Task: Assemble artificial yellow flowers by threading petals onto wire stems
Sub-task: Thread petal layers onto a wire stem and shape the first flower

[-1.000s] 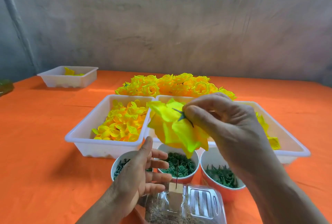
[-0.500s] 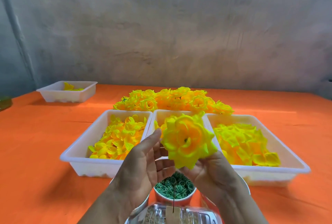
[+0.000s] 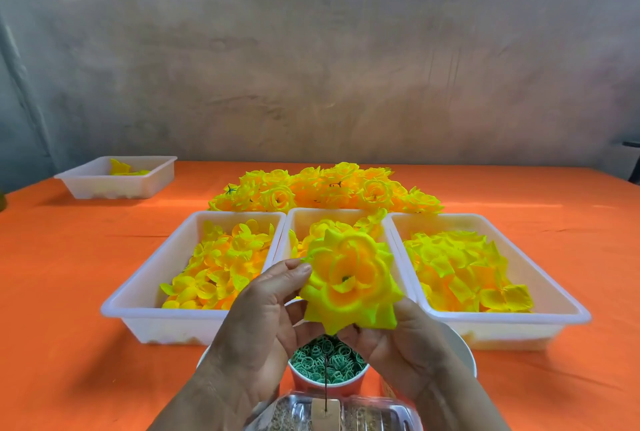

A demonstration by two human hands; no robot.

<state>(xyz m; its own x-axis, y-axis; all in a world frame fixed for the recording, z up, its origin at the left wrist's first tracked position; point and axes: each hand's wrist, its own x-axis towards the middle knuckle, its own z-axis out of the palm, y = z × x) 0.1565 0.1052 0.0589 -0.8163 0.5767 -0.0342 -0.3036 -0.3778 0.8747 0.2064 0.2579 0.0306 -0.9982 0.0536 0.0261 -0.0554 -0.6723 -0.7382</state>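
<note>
Gripping the assembled yellow fabric flower (image 3: 349, 281), left hand (image 3: 263, 313) pinching its rim, right hand (image 3: 398, 337) fingers curled beneath, suggests final shaping; next move: probably transfer to the finished-flower pile (image 3: 325, 188).

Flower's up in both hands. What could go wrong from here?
1. The right hand holds the flower from below while the left hand only touches a petal edge; layers might slip off and drop into the cup of green rings underneath.
2. The upright wire stands between the two wrists; lowering the hands carelessly could prick one.
</note>
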